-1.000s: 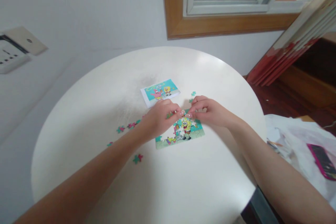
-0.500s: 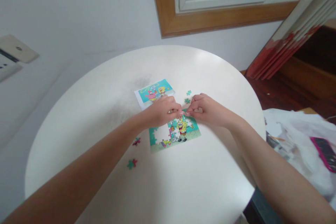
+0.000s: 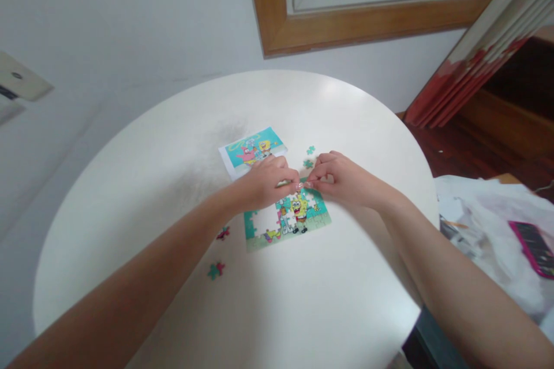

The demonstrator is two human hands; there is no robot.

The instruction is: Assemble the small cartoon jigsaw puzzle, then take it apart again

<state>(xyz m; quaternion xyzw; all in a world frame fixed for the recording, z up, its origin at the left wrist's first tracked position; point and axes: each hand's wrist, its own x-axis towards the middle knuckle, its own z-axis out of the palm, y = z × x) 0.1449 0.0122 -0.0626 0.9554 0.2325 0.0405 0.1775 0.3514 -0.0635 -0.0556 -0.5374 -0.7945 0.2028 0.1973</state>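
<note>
A partly assembled cartoon jigsaw puzzle [image 3: 285, 219] lies on a round white table [image 3: 337, 300]. My left hand [image 3: 264, 184] and my right hand [image 3: 340, 179] meet fingertip to fingertip over the puzzle's top edge. Both are curled in a pinch, pressing down on a small piece that I cannot make out clearly. A reference picture card [image 3: 251, 151] lies just beyond my left hand. Loose pieces sit at the left [image 3: 223, 233], lower left [image 3: 215, 269], and behind my right hand [image 3: 310, 150].
A wood-framed window [image 3: 367, 17] is in the wall behind the table. Red-and-cream curtains [image 3: 476, 57] hang at the right. A white cloth with a pink phone [image 3: 534, 248] lies to the right of the table. A white device [image 3: 17, 83] is on the wall at the left.
The view has drifted slightly, so everything sits a little further left than a second ago. Both hands stay pinched together at the puzzle's top edge.
</note>
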